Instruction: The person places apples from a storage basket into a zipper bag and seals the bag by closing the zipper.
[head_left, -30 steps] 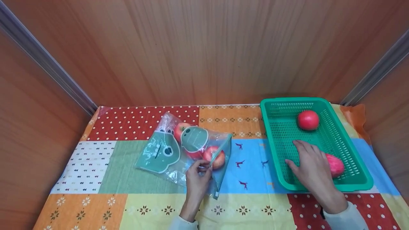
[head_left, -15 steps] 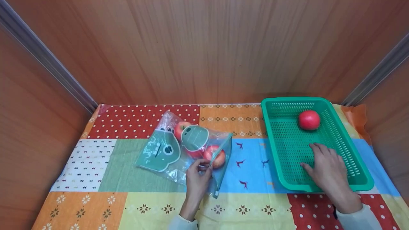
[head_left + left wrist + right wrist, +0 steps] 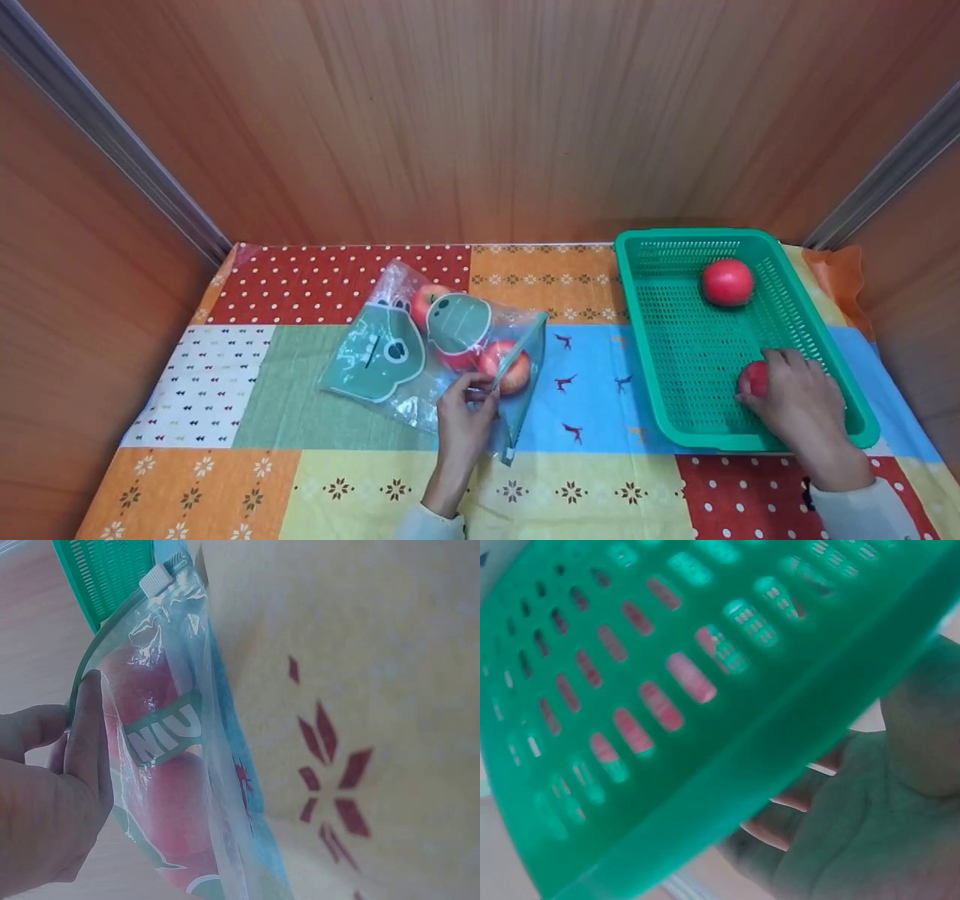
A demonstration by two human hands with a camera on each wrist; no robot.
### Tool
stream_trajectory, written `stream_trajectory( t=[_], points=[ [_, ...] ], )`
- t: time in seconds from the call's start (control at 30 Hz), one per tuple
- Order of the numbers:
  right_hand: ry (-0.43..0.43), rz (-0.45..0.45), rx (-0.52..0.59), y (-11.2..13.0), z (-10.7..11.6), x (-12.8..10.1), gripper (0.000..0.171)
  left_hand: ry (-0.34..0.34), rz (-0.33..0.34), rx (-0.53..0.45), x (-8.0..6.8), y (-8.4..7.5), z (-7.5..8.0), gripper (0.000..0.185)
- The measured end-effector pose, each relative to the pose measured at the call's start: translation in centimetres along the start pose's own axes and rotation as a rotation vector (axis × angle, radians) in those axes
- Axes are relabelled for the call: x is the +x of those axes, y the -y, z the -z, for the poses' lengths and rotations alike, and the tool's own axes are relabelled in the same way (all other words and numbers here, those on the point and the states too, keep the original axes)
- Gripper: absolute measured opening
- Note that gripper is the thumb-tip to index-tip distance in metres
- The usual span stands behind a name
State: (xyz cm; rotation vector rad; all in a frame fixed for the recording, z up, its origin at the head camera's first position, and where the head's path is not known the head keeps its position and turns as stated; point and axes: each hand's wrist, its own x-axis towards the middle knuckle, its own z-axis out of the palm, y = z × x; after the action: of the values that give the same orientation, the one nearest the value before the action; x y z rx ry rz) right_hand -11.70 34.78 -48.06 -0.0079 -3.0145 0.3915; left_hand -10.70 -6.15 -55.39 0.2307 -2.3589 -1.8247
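Note:
My left hand (image 3: 466, 420) pinches the open-side edge of a clear zip bag (image 3: 420, 405) between thumb and fingers. Green cartoon prints cover part of the bag, and several red apples (image 3: 176, 795) lie inside. In the left wrist view the white slider (image 3: 156, 580) sits at one end of the zip strip. At the near right of the green basket (image 3: 675, 405), my right hand (image 3: 802, 397) curls over an apple (image 3: 754, 379), thumb on its left side; the hand hides most of it. Through the basket's slots, the right wrist view shows the apple's red skin.
Another red apple (image 3: 727, 283) sits at the far end of the basket. A patchwork cloth (image 3: 360, 517) covers the table. Wood-grain panels (image 3: 480, 120) stand behind and on both sides. Bunched orange cloth (image 3: 844, 285) lies right of the basket.
My right hand has moved right inside the basket, over the near apple, and now grips it. The left hand has kept its hold on the bag's edge.

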Motion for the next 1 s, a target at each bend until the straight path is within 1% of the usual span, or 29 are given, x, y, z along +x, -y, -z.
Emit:
stream_trajectory(
  t=[0.13, 0.27, 0.57, 0.7, 0.87, 1.0],
  points=[
    [0.083, -0.048, -0.006, -0.9, 0.3, 0.2, 0.081, 0.004, -0.001, -0.005, 0.1, 0.1, 0.0, 0.020],
    [0.114, -0.072, -0.004, -1.5, 0.4, 0.3, 0.075, -0.004, -0.017, -0.002, 0.1, 0.0, -0.1, 0.020],
    [0.219, -0.139, 0.001, -2.5, 0.9, 0.5, 0.081, 0.000, -0.011, 0.019, 0.0, -0.2, -0.2, 0.019],
    [0.239, -0.154, 0.012, -2.8, 1.0, 0.6, 0.080, -0.002, -0.007, 0.022, 0.0, -0.2, -0.2, 0.019],
    [0.209, -0.146, 0.025, -2.8, 0.8, 0.6, 0.070, -0.002, -0.013, 0.016, 0.0, -0.1, -0.1, 0.020],
    [0.193, -0.140, 0.046, -2.7, 0.7, 0.6, 0.071, -0.002, -0.012, 0.005, 0.0, 0.0, -0.1, 0.019]
  ],
)
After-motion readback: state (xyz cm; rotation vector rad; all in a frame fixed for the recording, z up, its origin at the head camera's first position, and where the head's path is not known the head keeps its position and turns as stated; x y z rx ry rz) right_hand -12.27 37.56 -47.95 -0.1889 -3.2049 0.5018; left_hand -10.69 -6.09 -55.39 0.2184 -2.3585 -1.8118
